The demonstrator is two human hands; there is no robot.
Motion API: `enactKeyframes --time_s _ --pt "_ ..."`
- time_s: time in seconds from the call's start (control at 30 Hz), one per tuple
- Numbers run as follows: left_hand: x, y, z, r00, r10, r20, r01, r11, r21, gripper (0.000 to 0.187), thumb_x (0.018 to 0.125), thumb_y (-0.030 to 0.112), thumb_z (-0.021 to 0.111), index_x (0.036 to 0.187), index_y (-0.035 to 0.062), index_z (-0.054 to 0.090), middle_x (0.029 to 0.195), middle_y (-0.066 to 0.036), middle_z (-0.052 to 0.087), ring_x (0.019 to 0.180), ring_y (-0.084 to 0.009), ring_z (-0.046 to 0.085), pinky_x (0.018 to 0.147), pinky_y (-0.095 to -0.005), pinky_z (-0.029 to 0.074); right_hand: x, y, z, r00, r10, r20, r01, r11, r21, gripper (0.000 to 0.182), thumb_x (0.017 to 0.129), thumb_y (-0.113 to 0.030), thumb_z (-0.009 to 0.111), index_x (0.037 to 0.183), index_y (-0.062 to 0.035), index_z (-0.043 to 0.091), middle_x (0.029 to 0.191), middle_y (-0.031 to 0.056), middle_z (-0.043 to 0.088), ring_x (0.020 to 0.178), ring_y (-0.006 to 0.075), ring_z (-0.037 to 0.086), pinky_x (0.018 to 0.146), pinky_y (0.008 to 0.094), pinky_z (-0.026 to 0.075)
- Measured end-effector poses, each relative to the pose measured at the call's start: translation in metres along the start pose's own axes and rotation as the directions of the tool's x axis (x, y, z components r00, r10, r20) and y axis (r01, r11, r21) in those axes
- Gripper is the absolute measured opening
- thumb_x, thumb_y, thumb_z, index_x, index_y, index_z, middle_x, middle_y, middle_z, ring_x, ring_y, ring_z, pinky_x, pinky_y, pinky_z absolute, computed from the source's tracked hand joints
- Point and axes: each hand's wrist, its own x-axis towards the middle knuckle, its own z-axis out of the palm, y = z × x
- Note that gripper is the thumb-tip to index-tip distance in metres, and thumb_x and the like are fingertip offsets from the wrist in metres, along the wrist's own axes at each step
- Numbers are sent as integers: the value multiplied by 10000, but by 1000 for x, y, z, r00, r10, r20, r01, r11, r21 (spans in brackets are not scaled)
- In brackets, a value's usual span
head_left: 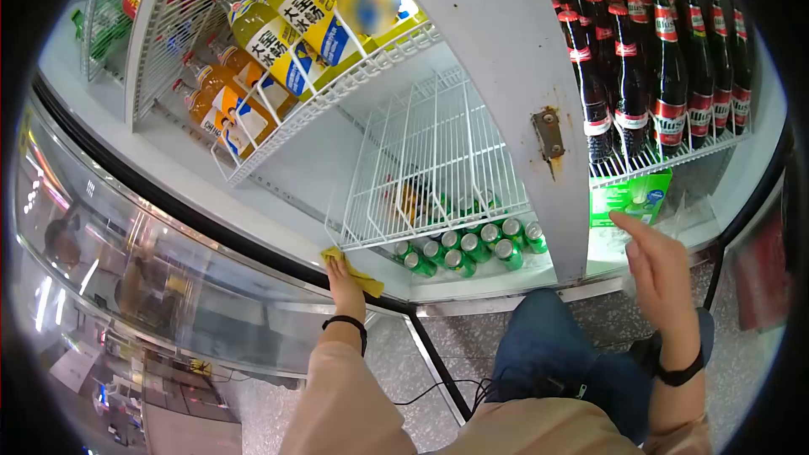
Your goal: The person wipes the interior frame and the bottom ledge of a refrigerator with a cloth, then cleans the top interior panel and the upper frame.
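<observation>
My left hand (345, 291) presses a yellow cloth (364, 280) against the lower left side of the fridge frame, beside the black door seal. The cloth is folded under and around my fingers. My right hand (660, 274) is raised at the lower right, its fingers stretched out and holding nothing. Behind its fingertips, at the bottom of the right compartment, is a green box (630, 199). To the right of my left hand, several green cans (472, 247) stand on the fridge floor. Above them is a white wire shelf (430, 160) with nothing on it.
Yellow drink bottles (295, 21) and orange drink bottles (227, 101) fill the upper left rack. Dark bottles with red labels (632, 76) stand on the right shelf. A white post (514, 67) with a rusty metal plate divides the fridge. The glass door (168, 261) stands at the left.
</observation>
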Motion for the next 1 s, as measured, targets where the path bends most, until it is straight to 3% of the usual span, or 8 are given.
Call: enactKeyframes --time_s 0.23,0.27,0.37,0.43,0.57,0.8,0.87,1.0 --pt "12 73 28 962 217 168 -162 943 -292 538 962 275 239 1458 73 192 1520 -66 195 1403 -222 150 1146 -417 41 -49 25 9 985 166 49 -170 981 98 259 880 -52 500 1111 -20 611 751 184 595 605 290 554 591 334 438" --pt "23 91 70 996 11 86 -20 994 103 526 966 256 208 1456 68 187 1523 -69 184 1405 -217 141 1151 -409 37 -52 27 10 989 142 34 -144 987 74 256 883 -59 501 1111 -21 611 721 167 579 591 273 538 581 328 426" --pt "-6 22 30 995 -92 -38 97 983 157 488 950 220 244 1394 45 341 1447 -115 349 1384 -295 207 1140 -475 -3 -60 34 6 980 193 46 -196 979 56 250 893 -76 498 1109 -26 615 662 127 541 566 233 499 560 314 395" --pt "-37 -56 -67 974 -170 149 224 821 -525 506 914 208 358 1373 -3 341 1445 -176 324 1377 -290 230 1152 -419 30 -67 42 8 961 265 71 -270 960 74 247 900 -87 494 1107 -30 618 632 103 519 554 210 475 549 305 376" --pt "4 -115 -73 819 -571 -51 435 678 -593 508 895 209 368 1337 -42 386 1391 -166 406 1342 -293 296 1143 -441 33 -66 43 12 906 402 131 -415 906 89 250 917 -112 473 1104 -38 621 670 82 526 604 173 469 582 304 362" --pt "24 -122 -63 759 -625 -181 516 748 -419 485 937 189 295 1379 -3 350 1419 -120 390 1350 -272 293 1144 -441 38 -78 50 21 917 363 164 -340 928 -152 251 899 -100 460 1073 -20 624 903 208 636 856 356 593 766 399 442" --pt "20 -108 -70 896 -441 47 426 824 -373 470 946 208 285 1358 11 394 1407 -124 410 1347 -281 301 1144 -443 43 -82 53 26 935 324 144 -311 944 -107 243 913 -120 459 1065 -24 623 812 159 583 775 287 543 716 364 410" --pt "31 -173 -95 831 -555 -25 486 748 -453 441 937 194 291 1287 3 478 1334 -146 489 1329 -297 334 1145 -439 57 -75 48 24 964 247 103 -240 968 -76 262 924 -171 483 1095 -18 609 830 161 571 784 270 553 711 346 419"
